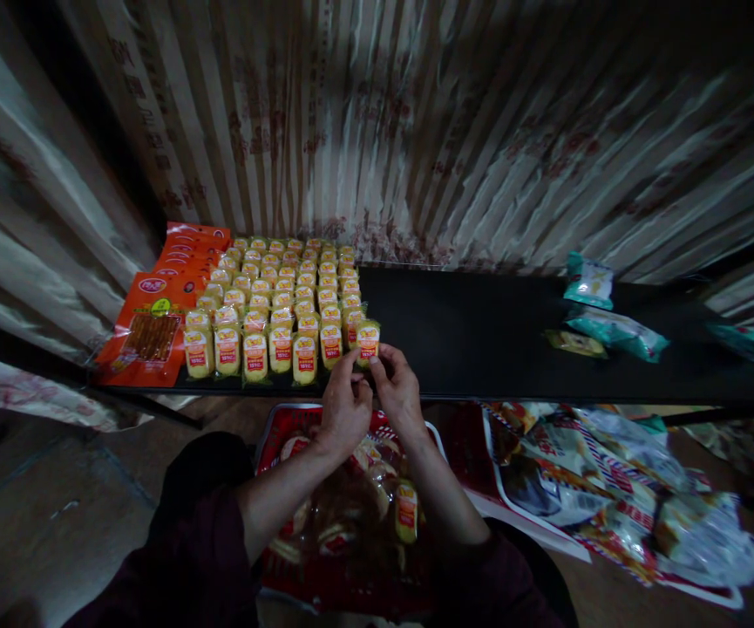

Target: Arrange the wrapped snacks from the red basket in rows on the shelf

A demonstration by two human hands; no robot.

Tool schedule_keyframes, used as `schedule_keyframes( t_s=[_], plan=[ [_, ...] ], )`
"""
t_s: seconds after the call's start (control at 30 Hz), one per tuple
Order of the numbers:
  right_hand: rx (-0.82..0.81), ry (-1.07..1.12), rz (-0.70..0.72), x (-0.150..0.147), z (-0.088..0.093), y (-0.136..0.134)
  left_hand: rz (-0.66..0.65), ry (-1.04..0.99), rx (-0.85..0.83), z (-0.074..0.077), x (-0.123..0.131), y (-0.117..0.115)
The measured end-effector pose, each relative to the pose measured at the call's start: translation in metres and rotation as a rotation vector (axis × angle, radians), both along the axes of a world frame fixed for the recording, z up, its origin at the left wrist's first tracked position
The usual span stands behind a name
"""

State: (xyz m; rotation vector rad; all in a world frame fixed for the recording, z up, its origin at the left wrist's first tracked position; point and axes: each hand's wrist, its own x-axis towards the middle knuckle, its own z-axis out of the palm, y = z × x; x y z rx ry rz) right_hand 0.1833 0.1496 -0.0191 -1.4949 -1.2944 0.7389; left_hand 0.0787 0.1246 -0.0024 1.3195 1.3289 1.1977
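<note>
A small yellow snack cake in a clear wrapper stands at the right front end of the rows, with the fingers of both hands closed on its lower part. My left hand pinches it from the left, while my right hand grips its right side. To the left, several rows of like wrapped cakes stand upright on the black shelf. Below my forearms, a red basket holds more packaged food, among it a wrapped cake.
Orange snack packets lie overlapped at the shelf's left end. Teal packets and a small yellowish packet lie toward the right. A second basket full of bagged food stands below on the right. Pleated curtains hang behind the shelf.
</note>
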Motion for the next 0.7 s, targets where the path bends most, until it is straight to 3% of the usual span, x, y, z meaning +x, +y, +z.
schedule_keyframes(
  t_s=[0.37,0.7],
  plan=[
    [0.007,-0.16,-0.03,0.001,-0.004,0.009,0.01,-0.016,0.031,-0.004,0.001,0.005],
    [-0.036,-0.127,-0.029,0.004,-0.006,0.013,0.0,0.0,0.012,-0.006,0.003,0.005]
  ],
)
